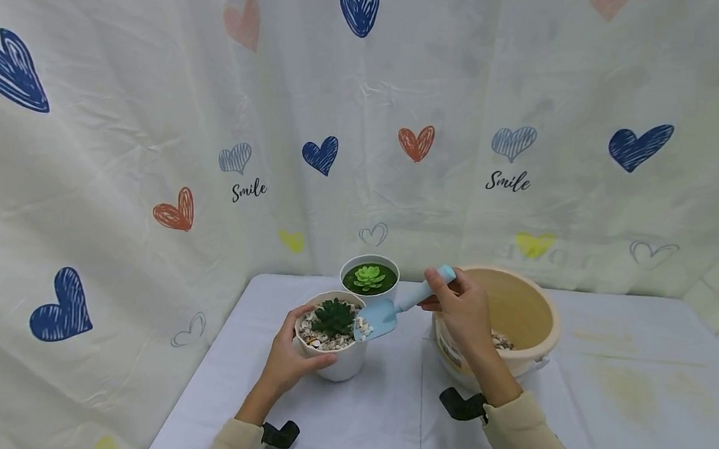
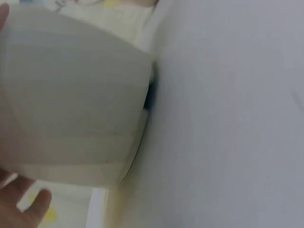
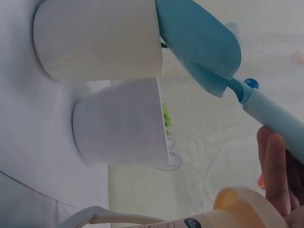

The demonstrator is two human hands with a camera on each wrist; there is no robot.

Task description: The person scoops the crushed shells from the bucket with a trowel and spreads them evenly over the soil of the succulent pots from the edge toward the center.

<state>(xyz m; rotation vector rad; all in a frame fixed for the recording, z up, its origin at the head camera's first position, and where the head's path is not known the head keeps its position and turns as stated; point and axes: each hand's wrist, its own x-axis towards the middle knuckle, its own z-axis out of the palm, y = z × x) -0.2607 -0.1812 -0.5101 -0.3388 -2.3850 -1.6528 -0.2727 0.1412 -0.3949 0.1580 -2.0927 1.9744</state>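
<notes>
A white flower pot with a dark green succulent set in small pebbles stands on the table. My left hand holds it from the left, thumb on the near side and fingers round the far side. The pot's side fills much of the left wrist view. My right hand grips the handle of a light blue garden trowel. The blade carries some pebbles and slopes down to the pot's right rim. In the right wrist view the trowel overlaps the pot's rim.
Just behind stands a second white pot with a bright green succulent. A cream bucket with pebbles inside is at the right, beneath and beside the right hand. A curtain printed with hearts hangs behind the white-covered table.
</notes>
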